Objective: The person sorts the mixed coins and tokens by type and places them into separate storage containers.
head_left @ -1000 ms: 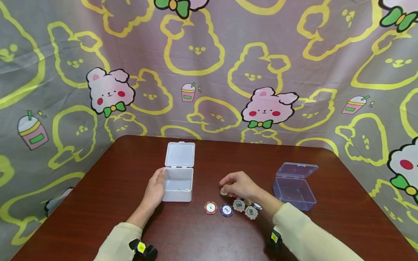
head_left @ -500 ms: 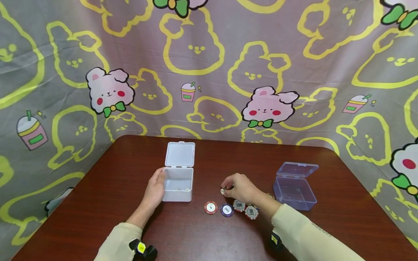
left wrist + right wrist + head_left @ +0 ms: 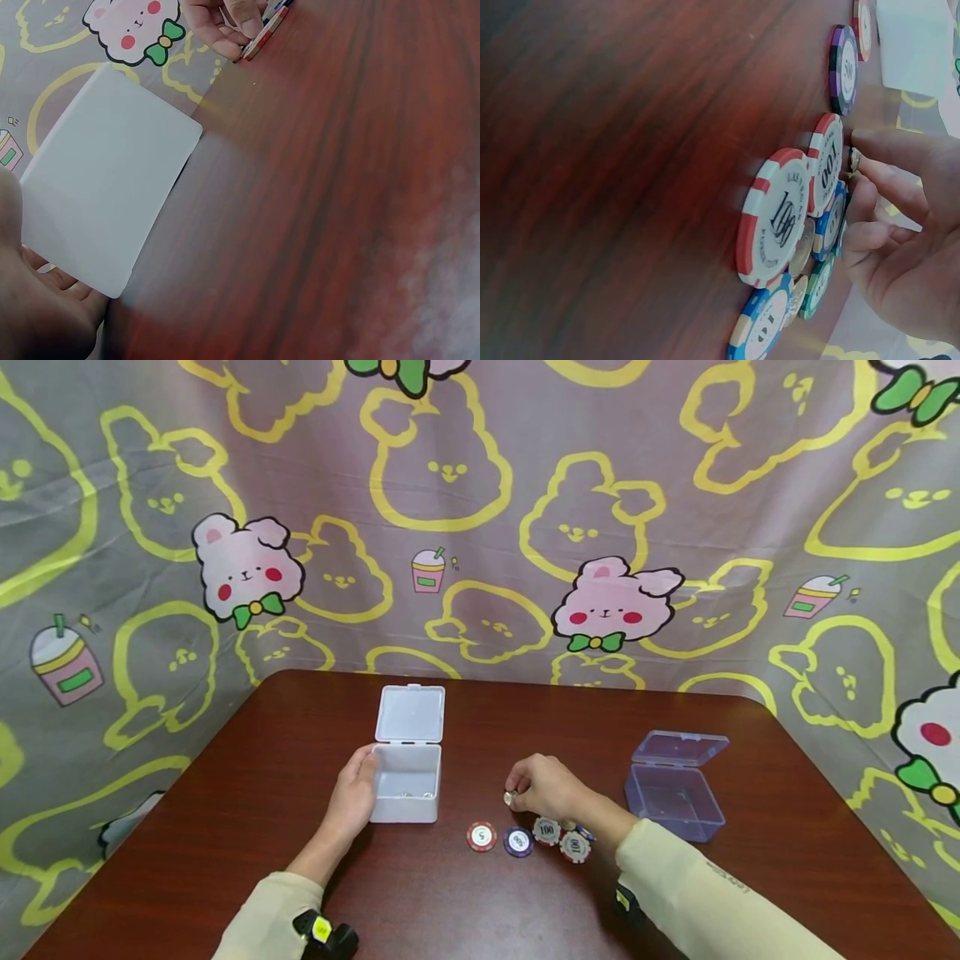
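My left hand (image 3: 351,795) grips the left side of a white plastic box (image 3: 405,810), whose lid stands up behind it. A few small shiny pieces lie on the box floor. In the left wrist view the fingers (image 3: 66,283) wrap behind the box wall. Between thumb and fingers my right hand (image 3: 551,789) pinches a small coin (image 3: 854,160), just beyond the poker chips. Near it lie a red chip (image 3: 482,837), a purple chip (image 3: 518,842) and two white-and-red 100 chips (image 3: 575,847). More chips and gold coins (image 3: 802,247) show under the palm, partly hidden.
A clear bluish plastic box (image 3: 675,806) with its lid up stands to the right of the right hand. The dark wooden table (image 3: 427,902) reaches back to a patterned cloth (image 3: 480,552) hung behind and at both sides.
The right hand's fingers have come together on the coin, which is now pinched and turned at their tips. The left hand keeps its hold on the white box.
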### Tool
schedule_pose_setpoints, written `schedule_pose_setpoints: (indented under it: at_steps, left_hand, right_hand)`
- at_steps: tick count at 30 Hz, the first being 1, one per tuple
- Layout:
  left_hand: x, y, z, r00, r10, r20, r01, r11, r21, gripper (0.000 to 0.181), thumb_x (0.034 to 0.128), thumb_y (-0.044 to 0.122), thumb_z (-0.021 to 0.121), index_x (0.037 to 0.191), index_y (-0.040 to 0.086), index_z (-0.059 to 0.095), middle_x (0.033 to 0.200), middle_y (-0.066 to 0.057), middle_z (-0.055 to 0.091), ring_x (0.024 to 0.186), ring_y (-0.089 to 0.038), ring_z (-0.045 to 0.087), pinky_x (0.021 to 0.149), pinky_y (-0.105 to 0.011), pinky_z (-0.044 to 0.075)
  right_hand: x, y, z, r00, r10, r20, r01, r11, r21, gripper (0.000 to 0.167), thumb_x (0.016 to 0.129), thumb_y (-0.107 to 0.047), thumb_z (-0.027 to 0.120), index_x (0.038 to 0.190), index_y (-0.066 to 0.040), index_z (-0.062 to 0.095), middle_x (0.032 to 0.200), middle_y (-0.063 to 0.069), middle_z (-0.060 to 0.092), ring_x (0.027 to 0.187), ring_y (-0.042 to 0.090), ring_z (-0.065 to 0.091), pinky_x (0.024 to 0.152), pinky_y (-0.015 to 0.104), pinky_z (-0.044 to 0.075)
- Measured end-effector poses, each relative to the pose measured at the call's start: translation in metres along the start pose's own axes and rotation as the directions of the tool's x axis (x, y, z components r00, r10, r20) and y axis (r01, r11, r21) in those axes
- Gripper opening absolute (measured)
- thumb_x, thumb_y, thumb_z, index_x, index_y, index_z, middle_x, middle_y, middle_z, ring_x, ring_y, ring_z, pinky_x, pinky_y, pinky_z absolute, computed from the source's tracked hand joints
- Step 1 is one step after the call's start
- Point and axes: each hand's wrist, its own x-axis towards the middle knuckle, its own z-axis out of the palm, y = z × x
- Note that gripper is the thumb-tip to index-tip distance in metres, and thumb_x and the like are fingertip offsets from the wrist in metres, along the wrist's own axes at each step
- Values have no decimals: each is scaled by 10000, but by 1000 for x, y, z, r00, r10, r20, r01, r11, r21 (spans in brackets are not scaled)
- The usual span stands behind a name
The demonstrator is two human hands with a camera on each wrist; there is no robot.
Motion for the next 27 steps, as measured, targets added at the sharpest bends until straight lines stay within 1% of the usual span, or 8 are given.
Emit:
schedule_pose_setpoints:
  at_steps: [4, 9, 15, 21, 27]
  left_hand:
    - [0, 0, -1, 1000, -4, 4, 4, 1000, 1, 416, 1111, 215, 297, 1404, -26, 468, 1377, -245, 510, 1274, -338, 435, 1106, -484, 289]
    - [-1, 1, -1, 1000, -6, 8, 6, 1000, -2, 423, 1113, 218, 291, 1411, -30, 459, 1391, -244, 501, 1283, -335, 427, 1113, -487, 280]
    - [-1, 1, -1, 1000, -8, 9, 8, 1000, -4, 423, 1113, 214, 289, 1413, -35, 453, 1402, -246, 491, 1299, -337, 412, 1122, -492, 268]
    - [-1, 2, -1, 1000, -8, 11, 8, 1000, -9, 421, 1113, 208, 286, 1415, -35, 451, 1403, -245, 491, 1303, -333, 410, 1123, -488, 267]
    - [-2, 3, -2, 1000, -12, 16, 12, 1000, -18, 422, 1113, 222, 288, 1416, -19, 456, 1384, -236, 501, 1284, -342, 425, 1109, -491, 277]
  right_hand:
    - [2, -2, -1, 1000, 18, 20, -18, 1000, -15, 147, 755, -36, 823, 824, -86, 704, 732, -56, 646, 699, 80, 569, 674, 292, 481]
    - [2, -3, -1, 999, 35, 19, -34, 999, -23, 168, 742, -40, 834, 817, -90, 692, 728, -55, 631, 698, 92, 559, 674, 303, 475]
    - [-1, -5, 1, 999, 41, -15, -41, 999, -17, 200, 736, -41, 853, 819, -83, 677, 718, -42, 611, 681, 100, 545, 662, 307, 466]
    - [-4, -5, 3, 998, 18, -55, -18, 1000, 2, 227, 755, -16, 836, 826, -96, 636, 690, -61, 598, 640, 89, 535, 618, 295, 446]
    - [-6, -4, 6, 997, 4, -71, -2, 1000, 28, 227, 774, -1, 821, 853, -97, 631, 710, -59, 590, 645, 91, 534, 609, 295, 447]
